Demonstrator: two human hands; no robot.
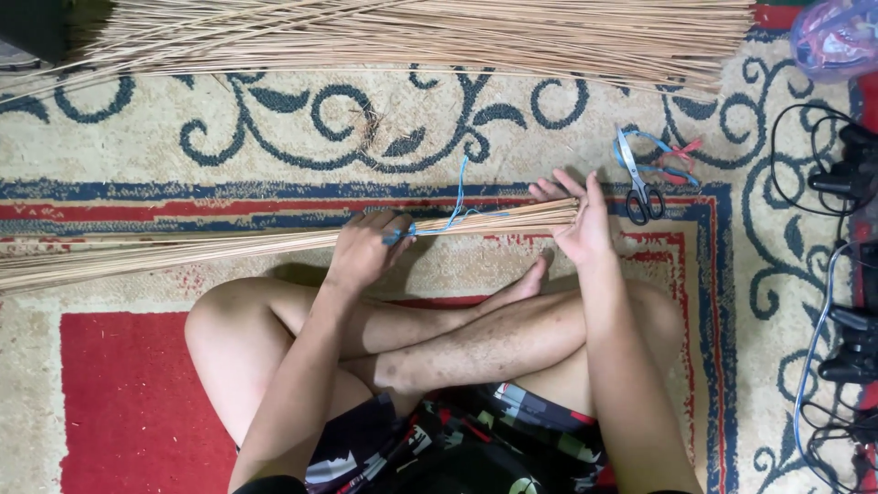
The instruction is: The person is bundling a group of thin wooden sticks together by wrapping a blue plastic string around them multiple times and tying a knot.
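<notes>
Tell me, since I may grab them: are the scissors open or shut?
Shut: the scissors lie flat on the carpet, blades together.

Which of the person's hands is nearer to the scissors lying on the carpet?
The right. The right hand presses the end of the stick bundle just beside the scissors, not touching them. The left hand grips the bundle and blue string farther along, well away.

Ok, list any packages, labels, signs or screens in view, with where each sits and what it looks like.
Plastic bag: top right corner on the carpet, rounded, clear bluish with red and pink things inside, partly cut off by the edge.
No labels, signs or screens show; the dark things at the right edge are cabled devices, not screens.
</notes>
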